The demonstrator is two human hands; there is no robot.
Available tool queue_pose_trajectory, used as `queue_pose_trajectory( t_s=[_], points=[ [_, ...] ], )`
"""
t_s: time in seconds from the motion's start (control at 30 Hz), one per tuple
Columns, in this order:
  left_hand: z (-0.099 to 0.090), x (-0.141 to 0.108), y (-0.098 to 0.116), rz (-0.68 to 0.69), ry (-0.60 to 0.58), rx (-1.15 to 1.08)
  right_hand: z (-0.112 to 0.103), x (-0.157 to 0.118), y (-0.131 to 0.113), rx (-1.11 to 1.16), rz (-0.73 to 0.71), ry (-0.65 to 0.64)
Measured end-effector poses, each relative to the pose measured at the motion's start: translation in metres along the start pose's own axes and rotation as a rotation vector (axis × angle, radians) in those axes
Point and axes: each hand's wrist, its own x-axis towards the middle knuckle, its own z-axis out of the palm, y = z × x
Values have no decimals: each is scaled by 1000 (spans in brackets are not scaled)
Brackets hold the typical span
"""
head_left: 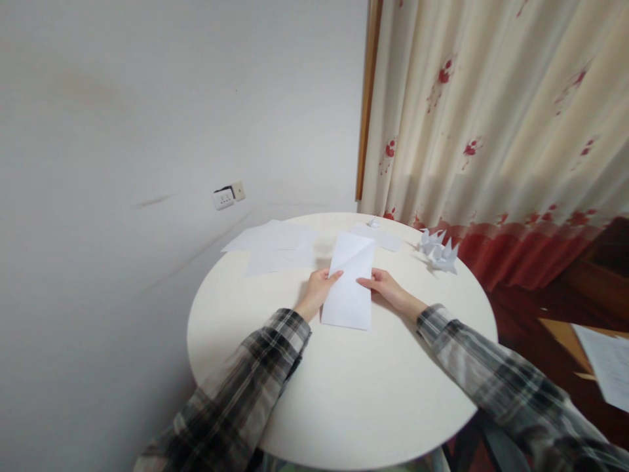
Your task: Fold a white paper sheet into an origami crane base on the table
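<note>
A white sheet of paper [348, 298], folded into a tall narrow rectangle, is held just above the round table. A slanting crease or fold edge crosses its upper part. My left hand [320, 288] grips its left edge, thumb on top and fingers underneath. On the opposite edge, my right hand [387, 287] pinches the paper in the same way, with its fingers partly hidden behind it.
The round white table [363, 400] bears loose white sheets [275, 246] at the back left and another sheet [386, 238] behind my hands. Folded paper cranes [442, 252] stand at the right, with a small folded piece [374, 223] at the far edge. A wall [122, 262] borders the left.
</note>
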Motion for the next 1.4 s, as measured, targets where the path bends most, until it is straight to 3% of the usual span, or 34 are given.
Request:
queue_pose_trajectory(
  t_s=[0.3, 0.4, 0.63, 0.8, 0.9, 1.0, 1.1, 1.3, 1.4],
  points=[
    [-14, -8, 18, -135, -315, -14, 5, -14, -19, 281, -16, -4],
    [-16, -8, 18, -138, -369, -43, 4, -16, -20, 300, -5, -27],
    [-17, 2, 11, -138, -260, -163, 0, -10, -13, 152, -27, 11],
    [-10, -3, 14, -154, -278, -227, -6, -7, -13, -112, -162, 166],
    [-11, -6, 14, -177, -331, -134, -11, -5, -13, -171, -216, 186],
    [-15, -4, 12, -187, -308, 13, -17, -3, -14, -174, -241, 143],
    [-18, -1, 11, -171, -283, 64, -18, -4, -17, -95, -183, 117],
    [-8, -5, 11, -160, -372, 140, 1, -12, -21, -38, 141, -43],
    [-3, -6, 12, -109, -302, 135, 7, -12, -16, -34, 147, -27]
  ],
)
